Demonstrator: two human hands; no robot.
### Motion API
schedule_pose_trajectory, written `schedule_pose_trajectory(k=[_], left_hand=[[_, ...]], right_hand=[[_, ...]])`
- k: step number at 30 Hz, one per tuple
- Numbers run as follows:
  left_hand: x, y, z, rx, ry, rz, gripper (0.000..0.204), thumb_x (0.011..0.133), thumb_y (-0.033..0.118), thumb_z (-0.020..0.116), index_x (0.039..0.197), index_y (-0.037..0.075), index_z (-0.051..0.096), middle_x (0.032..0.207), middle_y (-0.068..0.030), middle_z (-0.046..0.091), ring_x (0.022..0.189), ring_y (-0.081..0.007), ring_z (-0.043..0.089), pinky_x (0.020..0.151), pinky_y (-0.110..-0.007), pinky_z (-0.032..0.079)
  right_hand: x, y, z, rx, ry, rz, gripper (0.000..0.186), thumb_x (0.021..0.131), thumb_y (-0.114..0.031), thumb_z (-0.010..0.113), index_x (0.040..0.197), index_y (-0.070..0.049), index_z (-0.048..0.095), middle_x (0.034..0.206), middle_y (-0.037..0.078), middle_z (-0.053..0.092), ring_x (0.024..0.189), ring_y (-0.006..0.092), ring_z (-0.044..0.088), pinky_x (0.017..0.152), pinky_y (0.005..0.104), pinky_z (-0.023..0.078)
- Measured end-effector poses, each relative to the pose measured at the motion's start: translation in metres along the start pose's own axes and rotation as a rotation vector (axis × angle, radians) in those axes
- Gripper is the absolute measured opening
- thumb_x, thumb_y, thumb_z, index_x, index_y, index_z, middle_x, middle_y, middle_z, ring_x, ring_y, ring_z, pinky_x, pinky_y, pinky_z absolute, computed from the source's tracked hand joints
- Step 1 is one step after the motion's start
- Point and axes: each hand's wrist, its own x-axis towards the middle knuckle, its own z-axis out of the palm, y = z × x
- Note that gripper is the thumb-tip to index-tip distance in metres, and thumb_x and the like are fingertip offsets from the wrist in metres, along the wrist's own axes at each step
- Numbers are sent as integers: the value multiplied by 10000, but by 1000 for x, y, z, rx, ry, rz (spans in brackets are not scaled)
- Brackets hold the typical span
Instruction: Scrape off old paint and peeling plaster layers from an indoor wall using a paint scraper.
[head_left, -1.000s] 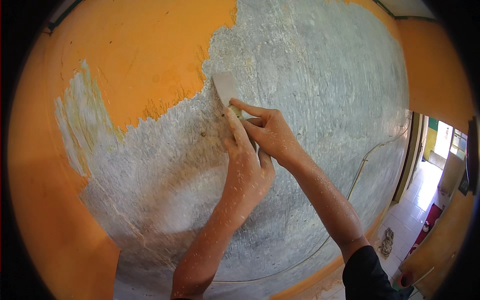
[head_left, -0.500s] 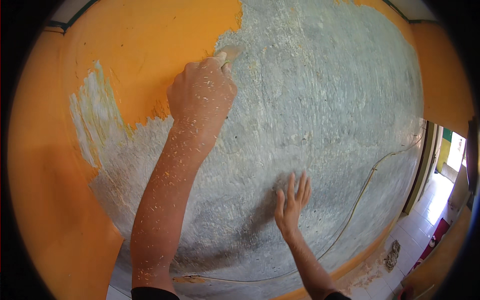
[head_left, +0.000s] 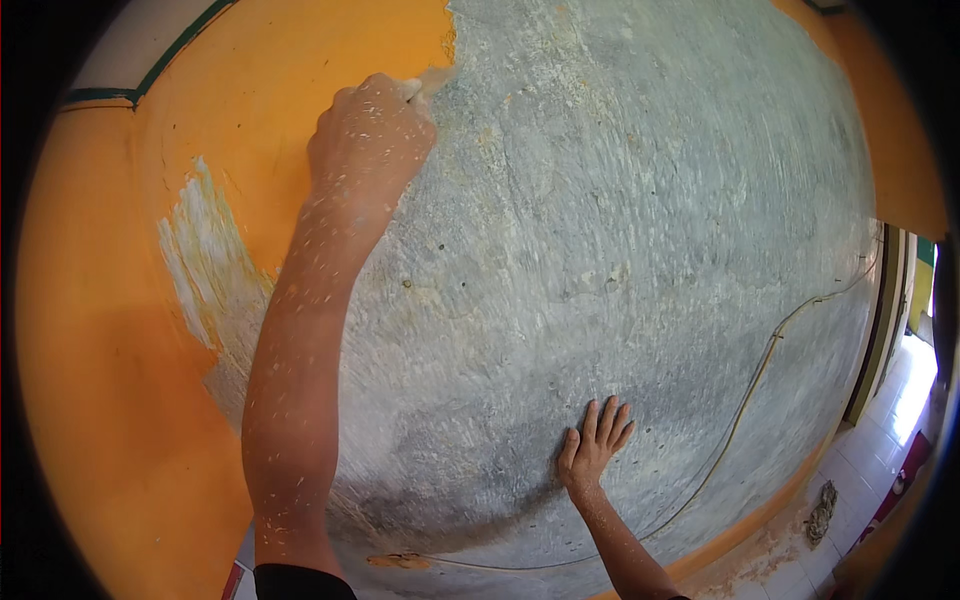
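Observation:
My left hand [head_left: 370,140] is closed in a fist around the handle of a paint scraper, high on the wall. The scraper's blade [head_left: 437,78] is partly blurred and lies at the border between orange paint [head_left: 300,60] and bare grey plaster [head_left: 600,220]. Most of the handle is hidden in the fist. Pale flakes speckle the back of this hand and the forearm. Lower down and to the right, my right hand [head_left: 592,445] rests on the grey plaster with its fingers spread, holding nothing.
A thin cable [head_left: 765,365] droops across the wall's lower right. A stripped streak [head_left: 210,250] marks the orange paint at left. On the tiled floor at lower right lies a bundle of cord or cloth [head_left: 822,512], near a doorway frame [head_left: 878,330]. Scraped debris [head_left: 745,560] lies along the wall's foot.
The view has shifted. My left hand, still on the scraper, appears higher and farther left in the picture. My right hand sits lower, its fingers spread wider against the wall.

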Motion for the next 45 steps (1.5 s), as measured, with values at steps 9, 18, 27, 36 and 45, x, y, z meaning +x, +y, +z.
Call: schedule_pose_trajectory(k=[9, 18, 27, 36, 45], left_hand=[[28, -6, 11, 18, -55, 109, 323, 893, 305, 574, 1062, 60, 699, 901, -214, 685, 834, -347, 669, 759, -402, 519], [40, -7, 13, -70, 33, 173, 321, 880, 326, 586, 1100, 116, 690, 947, -181, 685, 848, -340, 663, 786, -392, 512], [73, -5, 19, -28, 89, 176, 325, 875, 346, 597, 1094, 128, 696, 966, -177, 687, 930, -347, 655, 818, -395, 511], [56, 11, 20, 83, 104, 97, 311, 882, 355, 570, 1062, 139, 704, 931, -180, 689, 879, -367, 658, 811, -387, 511], [54, -11, 1, 46, -133, 266, 365, 889, 379, 568, 1103, 109, 687, 1009, -189, 680, 944, -365, 649, 834, -379, 503]], right_hand=[[-5, 16, 8, -7, 80, -62, 456, 981, -253, 346, 1374, -56, 465, 1508, 186, 299, 1436, 370, 148, 1137, 564, 10], [-4, 13, 5, 6, 107, -98, 457, 973, -216, 349, 1371, -20, 455, 1508, 192, 295, 1432, 382, 154, 1139, 564, 24], [-5, 20, 4, 23, 110, -148, 456, 974, -221, 355, 1370, -21, 460, 1498, 202, 310, 1428, 391, 169, 1135, 574, 33], [-11, 29, 2, -1, 93, -159, 452, 967, -211, 349, 1370, -50, 476, 1489, 203, 327, 1423, 392, 188, 1142, 559, 59], [-10, 30, 10, 27, 128, -140, 435, 953, -230, 379, 1330, -76, 531, 1486, 177, 348, 1424, 362, 207, 1151, 543, 50]])
